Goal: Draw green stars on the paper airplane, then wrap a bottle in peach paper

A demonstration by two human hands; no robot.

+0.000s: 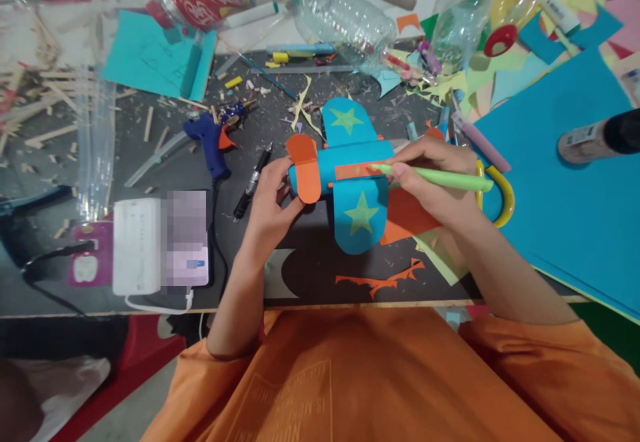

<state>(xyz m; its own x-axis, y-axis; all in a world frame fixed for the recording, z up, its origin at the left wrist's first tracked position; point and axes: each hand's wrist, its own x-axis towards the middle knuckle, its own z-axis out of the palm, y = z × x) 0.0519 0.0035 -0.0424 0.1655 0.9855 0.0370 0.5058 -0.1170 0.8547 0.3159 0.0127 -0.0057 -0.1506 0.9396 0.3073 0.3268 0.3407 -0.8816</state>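
Observation:
A blue paper aeroplane [350, 182] with green stars on its wings and an orange tail lies over the dark table [165, 169]. My left hand [270, 195] is closed round its tail end and holds it. My right hand [430, 175] grips a light green pen [440, 179], whose tip touches the orange strip on the plane's body.
A blue glue gun [213, 139] and a black pen [253, 182] lie left of the plane. A white power bank and phone [160, 245] sit at front left. Clear plastic bottles [345, 15], coloured paper sheets [565, 182], yellow-handled scissors [500, 192] and scraps surround the work.

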